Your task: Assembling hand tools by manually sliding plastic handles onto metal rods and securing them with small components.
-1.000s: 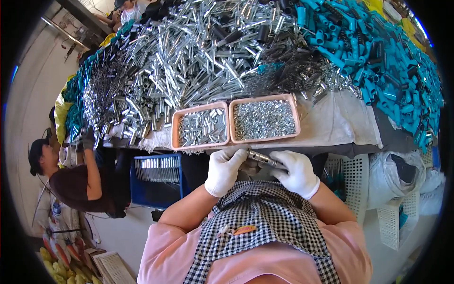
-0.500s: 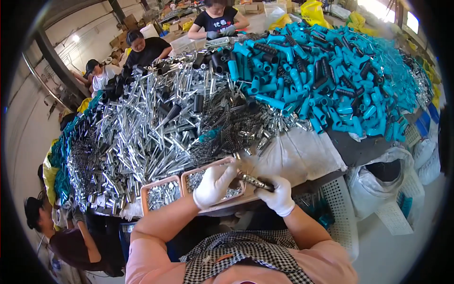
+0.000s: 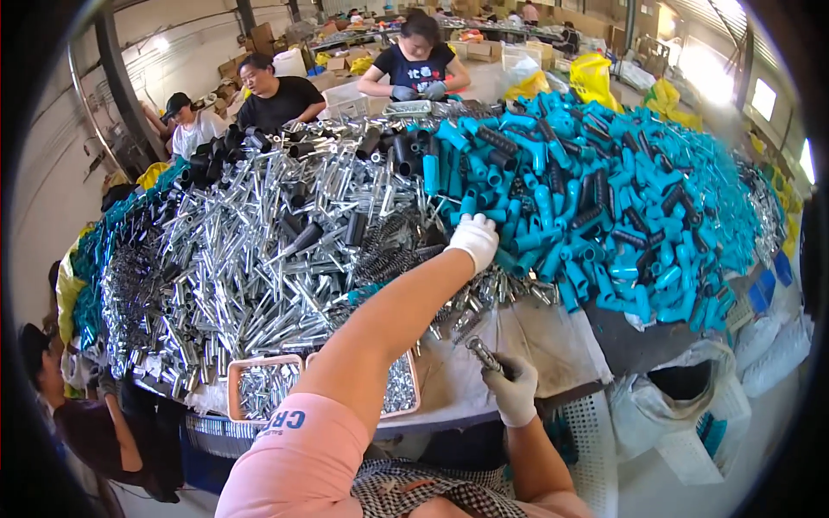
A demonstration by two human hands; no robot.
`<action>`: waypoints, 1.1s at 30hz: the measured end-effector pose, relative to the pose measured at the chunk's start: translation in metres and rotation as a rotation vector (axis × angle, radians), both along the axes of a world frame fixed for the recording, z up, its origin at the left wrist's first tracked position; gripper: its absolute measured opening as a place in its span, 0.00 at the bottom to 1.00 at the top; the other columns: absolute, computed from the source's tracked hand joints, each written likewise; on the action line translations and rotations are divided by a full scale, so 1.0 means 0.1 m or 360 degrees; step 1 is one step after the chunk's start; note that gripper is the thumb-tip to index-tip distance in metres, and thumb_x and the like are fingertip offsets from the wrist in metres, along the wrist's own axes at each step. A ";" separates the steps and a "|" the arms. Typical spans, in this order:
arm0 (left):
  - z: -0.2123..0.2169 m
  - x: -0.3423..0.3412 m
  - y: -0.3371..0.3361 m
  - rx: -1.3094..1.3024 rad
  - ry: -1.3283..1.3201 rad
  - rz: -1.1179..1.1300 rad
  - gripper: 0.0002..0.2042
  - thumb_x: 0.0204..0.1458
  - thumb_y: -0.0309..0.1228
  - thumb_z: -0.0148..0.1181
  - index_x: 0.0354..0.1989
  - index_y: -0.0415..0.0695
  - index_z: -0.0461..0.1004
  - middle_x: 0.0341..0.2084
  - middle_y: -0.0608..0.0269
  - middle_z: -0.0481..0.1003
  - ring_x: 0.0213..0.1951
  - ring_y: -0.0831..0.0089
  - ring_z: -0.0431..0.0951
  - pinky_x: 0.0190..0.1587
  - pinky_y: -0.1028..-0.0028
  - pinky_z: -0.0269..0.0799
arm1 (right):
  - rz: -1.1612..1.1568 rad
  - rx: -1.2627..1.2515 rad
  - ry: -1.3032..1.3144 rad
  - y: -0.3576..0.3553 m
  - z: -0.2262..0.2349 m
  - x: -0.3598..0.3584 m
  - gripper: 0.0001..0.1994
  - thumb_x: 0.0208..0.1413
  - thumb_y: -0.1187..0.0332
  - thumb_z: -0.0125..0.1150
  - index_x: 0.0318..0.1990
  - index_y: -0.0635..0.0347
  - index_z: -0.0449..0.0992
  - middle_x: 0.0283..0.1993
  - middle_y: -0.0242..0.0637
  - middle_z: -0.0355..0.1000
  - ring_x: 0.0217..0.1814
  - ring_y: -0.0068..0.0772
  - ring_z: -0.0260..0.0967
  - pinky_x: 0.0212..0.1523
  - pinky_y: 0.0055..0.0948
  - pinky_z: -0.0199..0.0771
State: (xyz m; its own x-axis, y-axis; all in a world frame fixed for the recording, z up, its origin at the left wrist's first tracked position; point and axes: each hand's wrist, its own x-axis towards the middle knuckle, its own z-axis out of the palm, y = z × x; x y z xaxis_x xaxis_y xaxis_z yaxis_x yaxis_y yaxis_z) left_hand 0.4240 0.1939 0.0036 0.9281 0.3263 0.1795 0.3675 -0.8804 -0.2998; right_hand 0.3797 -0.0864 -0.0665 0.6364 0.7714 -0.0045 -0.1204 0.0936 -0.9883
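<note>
My left hand, in a white glove, reaches far across to the near left edge of a pile of teal plastic handles. Its fingers are curled down on a teal plastic handle; the fingertips are hidden. Nearer to me, my gloved right hand is closed round a slim metal rod assembly. That piece tilts up to the left, and a spring-like coil shows at its far end. Dark springs and shiny metal tubes lie heaped left of my left hand.
Two shallow trays of small metal parts, one a pinkish tray, stand at the table's near edge. A pale cloth covers the table under my right hand. White sacks and a perforated crate stand at the right. Several co-workers sit around the heap.
My left hand has left the metal piece and stretched forward to the teal handles. The right hand still holds the piece, now lower in the picture. The view has tipped up.
</note>
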 end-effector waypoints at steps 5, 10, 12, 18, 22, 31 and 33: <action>0.18 -0.27 -0.11 -0.0088 0.0191 -0.0258 0.07 0.47 0.30 0.58 0.32 0.47 0.81 0.39 0.57 0.77 0.53 0.58 0.71 0.56 0.59 0.64 | 0.0038 -0.0024 0.0101 0.00 0.06 0.02 0.14 0.43 0.80 0.66 0.41 0.72 0.78 0.33 0.30 0.74 0.33 0.18 0.68 0.34 0.20 0.68; 0.55 -1.10 -0.25 -0.0350 -0.0325 -0.0269 0.17 0.46 0.31 0.62 0.47 0.46 0.75 0.33 0.55 0.76 0.39 0.55 0.78 0.41 0.58 0.76 | 0.0028 -0.0013 -0.0395 0.00 0.02 0.06 0.14 0.43 0.79 0.66 0.41 0.70 0.78 0.32 0.29 0.75 0.33 0.18 0.68 0.35 0.21 0.69; 0.79 -1.55 -0.40 -0.0582 -0.0325 -0.0021 0.25 0.41 0.42 0.69 0.48 0.43 0.75 0.35 0.52 0.75 0.39 0.52 0.78 0.43 0.59 0.75 | 0.0045 -0.0008 -0.0403 -0.02 0.07 0.02 0.14 0.43 0.78 0.67 0.40 0.70 0.79 0.32 0.30 0.75 0.33 0.18 0.68 0.36 0.21 0.69; 0.83 -3.04 -0.74 -0.1116 -0.0342 0.0285 0.15 0.56 0.39 0.56 0.41 0.37 0.75 0.35 0.41 0.75 0.38 0.45 0.77 0.41 0.55 0.73 | 0.0300 -0.0065 -0.0375 -0.13 0.31 -0.37 0.14 0.43 0.75 0.70 0.39 0.68 0.80 0.32 0.31 0.77 0.32 0.19 0.70 0.37 0.22 0.71; 0.58 -3.79 -1.07 -0.1141 -0.0646 0.0267 0.18 0.52 0.37 0.62 0.46 0.37 0.74 0.39 0.44 0.72 0.42 0.46 0.75 0.45 0.57 0.72 | 0.0491 -0.0167 -0.0571 -0.23 0.55 -0.74 0.15 0.44 0.73 0.72 0.40 0.68 0.80 0.32 0.33 0.78 0.34 0.19 0.73 0.38 0.24 0.73; 0.65 -4.60 -1.62 -0.1362 -0.0756 -0.0106 0.21 0.43 0.28 0.72 0.49 0.43 0.76 0.42 0.52 0.72 0.43 0.52 0.76 0.47 0.62 0.73 | 0.1032 -0.0110 -0.0388 -0.25 0.99 -1.39 0.18 0.43 0.68 0.73 0.42 0.68 0.81 0.36 0.43 0.80 0.35 0.31 0.79 0.41 0.29 0.77; 0.67 -4.71 -1.69 -0.1404 -0.0697 -0.0112 0.21 0.43 0.29 0.72 0.48 0.40 0.76 0.42 0.51 0.73 0.42 0.52 0.76 0.46 0.63 0.73 | 0.0974 0.0124 -0.1174 -0.22 0.73 -1.40 0.20 0.40 0.67 0.75 0.42 0.67 0.81 0.37 0.46 0.80 0.37 0.36 0.80 0.42 0.31 0.78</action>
